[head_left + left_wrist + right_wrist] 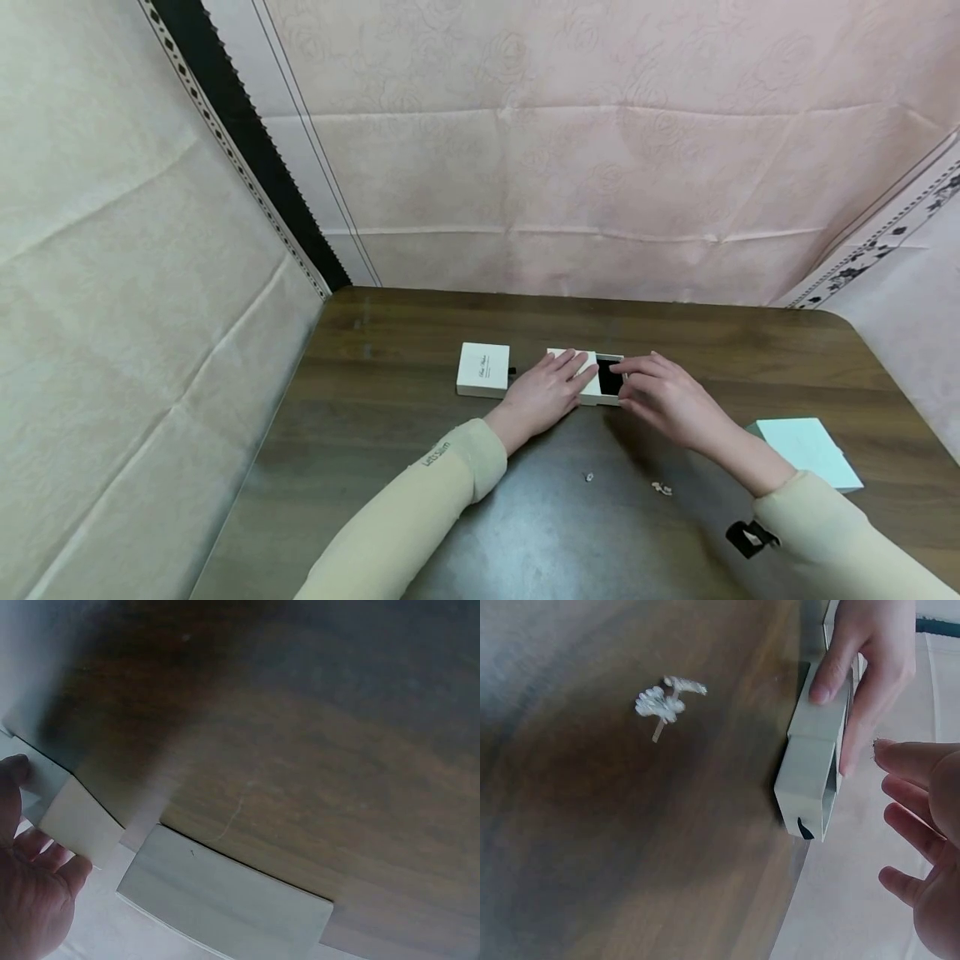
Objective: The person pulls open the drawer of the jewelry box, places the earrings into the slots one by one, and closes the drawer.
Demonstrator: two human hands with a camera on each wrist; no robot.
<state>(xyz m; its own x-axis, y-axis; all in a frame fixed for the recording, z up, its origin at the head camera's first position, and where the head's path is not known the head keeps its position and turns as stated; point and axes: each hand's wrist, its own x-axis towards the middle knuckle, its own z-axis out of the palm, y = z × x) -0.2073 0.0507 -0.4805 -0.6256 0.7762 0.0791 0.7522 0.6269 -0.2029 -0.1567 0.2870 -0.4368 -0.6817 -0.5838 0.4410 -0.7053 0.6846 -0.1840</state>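
In the head view my left hand holds a small white sliding box against the table, fingers across its top and thumb along its near side. The drawer is partly pulled out to the right and shows a black lining. Close beside its right end, my right hand pinches a tiny shiny piece at its fingertips; its exact kind I cannot tell. On the table nearer the front lie a sparkly piece of jewelry and a tiny shiny item.
A second white box with printed lettering stands left of my left hand. A pale turquoise box sits near my right forearm. The brown wooden table backs onto a pale patterned cloth. A black strap hangs at my right sleeve.
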